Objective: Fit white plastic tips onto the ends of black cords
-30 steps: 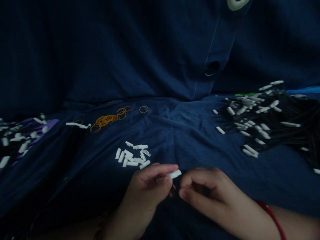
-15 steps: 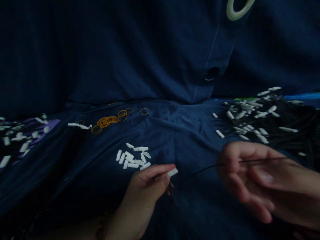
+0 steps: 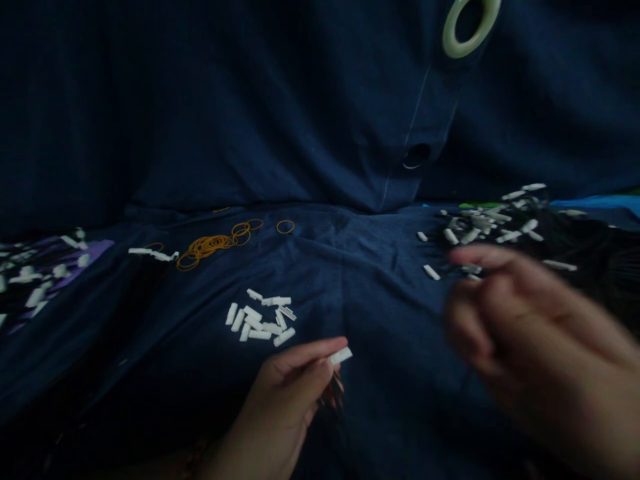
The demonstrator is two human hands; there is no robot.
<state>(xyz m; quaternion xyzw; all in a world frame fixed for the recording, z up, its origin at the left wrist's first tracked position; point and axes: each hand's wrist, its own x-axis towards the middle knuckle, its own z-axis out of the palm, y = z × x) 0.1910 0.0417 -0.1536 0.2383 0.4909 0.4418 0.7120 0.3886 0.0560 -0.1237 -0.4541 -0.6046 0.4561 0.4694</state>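
My left hand (image 3: 295, 393) is closed at bottom centre, a small white plastic piece (image 3: 341, 355) pinched between thumb and forefinger. Thin dark cords (image 3: 334, 393) hang below that piece, partly hidden by the fingers. My right hand (image 3: 515, 333), smeared by motion, hovers at the right in front of a pile of black cords with white plastic ends (image 3: 480, 223). Its forefinger points left and the other fingers look curled; whether anything is in them I cannot make out. Just beyond my left hand lies a small group of loose white plastic pieces (image 3: 260, 325) on dark blue cloth (image 3: 340, 267).
Orange rubber bands (image 3: 210, 247) lie in a heap behind the loose pieces. On the far left, more white-ended black cords (image 3: 37, 273) rest on something purple (image 3: 97, 253). The blue cloth rises at the back, where a pale ring (image 3: 453, 40) shows at the top.
My right hand has turned over and moved up towards the right pile; the black cord that ran through its fingers no longer shows. My left hand keeps its pinch. The view has shifted slightly.
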